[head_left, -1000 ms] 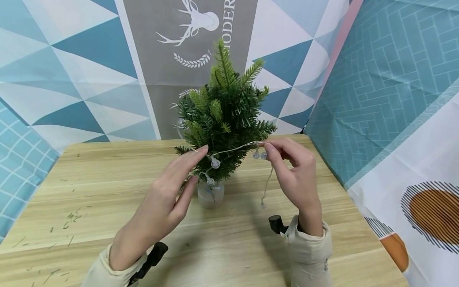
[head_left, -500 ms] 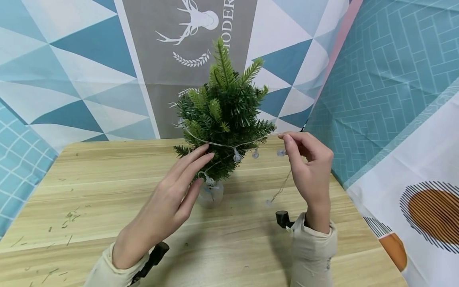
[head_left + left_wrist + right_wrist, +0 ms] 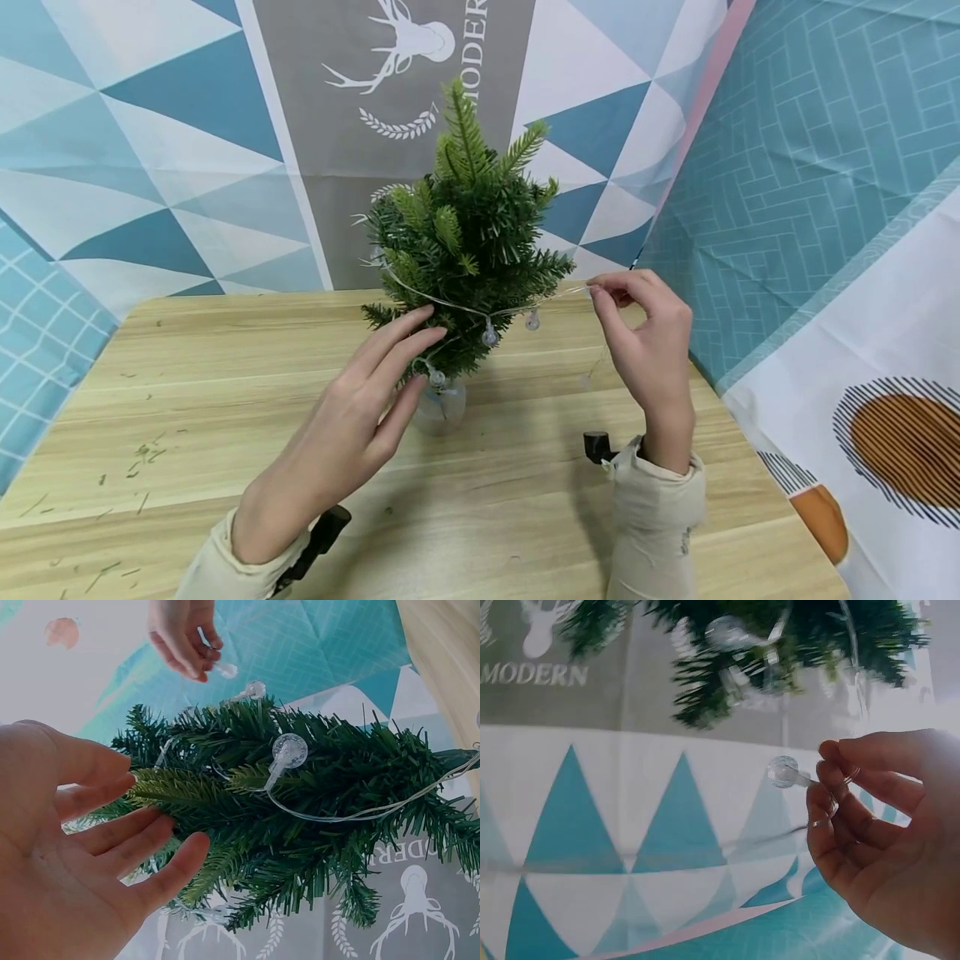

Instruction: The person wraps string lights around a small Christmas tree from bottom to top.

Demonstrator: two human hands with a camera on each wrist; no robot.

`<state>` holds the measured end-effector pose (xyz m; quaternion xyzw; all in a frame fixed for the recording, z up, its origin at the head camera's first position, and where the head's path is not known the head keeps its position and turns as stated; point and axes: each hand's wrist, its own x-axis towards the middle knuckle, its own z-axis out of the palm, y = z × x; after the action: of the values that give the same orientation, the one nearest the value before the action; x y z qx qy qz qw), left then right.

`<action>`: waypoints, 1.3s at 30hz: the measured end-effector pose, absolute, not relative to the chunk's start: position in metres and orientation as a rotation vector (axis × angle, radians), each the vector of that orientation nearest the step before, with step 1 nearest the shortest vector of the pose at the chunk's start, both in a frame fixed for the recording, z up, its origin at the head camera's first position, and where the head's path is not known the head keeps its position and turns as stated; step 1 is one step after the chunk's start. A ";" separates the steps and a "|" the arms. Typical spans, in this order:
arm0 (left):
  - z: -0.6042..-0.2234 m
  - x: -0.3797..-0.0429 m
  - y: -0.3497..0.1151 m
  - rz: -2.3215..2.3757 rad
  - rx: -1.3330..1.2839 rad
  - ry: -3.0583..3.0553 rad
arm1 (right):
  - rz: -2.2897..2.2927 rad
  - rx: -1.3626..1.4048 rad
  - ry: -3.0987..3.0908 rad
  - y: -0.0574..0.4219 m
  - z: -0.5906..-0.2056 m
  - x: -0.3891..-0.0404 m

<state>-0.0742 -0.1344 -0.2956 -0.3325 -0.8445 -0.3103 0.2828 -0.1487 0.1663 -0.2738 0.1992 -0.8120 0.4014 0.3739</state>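
Head view: pinching light string with right hand, apparently taut.
Left hand: fingers straight, touching small tree.

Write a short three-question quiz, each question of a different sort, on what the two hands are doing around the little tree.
1. True or false: the right hand pinches the light string.
2. Which does the left hand touch with straight fingers? A) the tree B) the table C) the right sleeve
3. Fill in: the tree stands in a small clear ____ on the table.

Key
1. True; thumb and fingers close on the wire beside a round bulb.
2. A; its fingertips lie against the lower branches.
3. Pot.
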 end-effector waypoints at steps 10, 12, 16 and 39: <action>-0.293 -0.074 -0.133 -0.834 -0.886 -2.250 | 0.983 0.418 -2.008 0.170 -0.288 -0.176; -0.293 -0.074 -0.132 -0.834 -0.885 -2.249 | 0.997 0.382 -1.986 0.170 -0.290 -0.178; -0.295 -0.075 -0.133 -0.826 -0.887 -2.250 | 1.009 0.288 -1.904 0.169 -0.292 -0.184; -0.297 -0.078 -0.131 -0.805 -0.888 -2.247 | 1.244 0.562 -1.573 0.153 -0.230 -0.145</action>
<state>-0.0785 -0.1310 -0.2969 -0.3333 -0.8436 -0.3022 0.2932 -0.1447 0.1527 -0.2299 0.2329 -0.6519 0.5155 0.5050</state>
